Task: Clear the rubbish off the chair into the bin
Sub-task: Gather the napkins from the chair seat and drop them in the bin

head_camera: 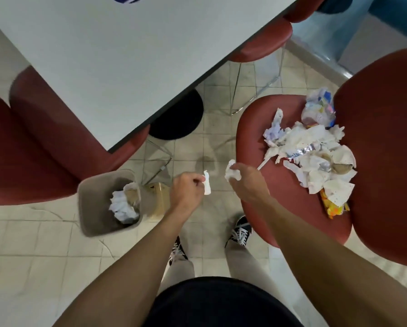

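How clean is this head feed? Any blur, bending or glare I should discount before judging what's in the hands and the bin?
Head view: the left hand with its paper scrap and the bin are smeared by motion blur; the rubbish pile on the chair seat is sharper; wide-angle bending curves the table edge; lighting is soft and even, without harsh glare.

Left hand [186, 188] pinching paper strip [206, 185], right hand [247, 182] gripping crumpled tissue [232, 173]; rubbish [315, 156] heaped on chair [256, 128], bin [91, 208] beside.
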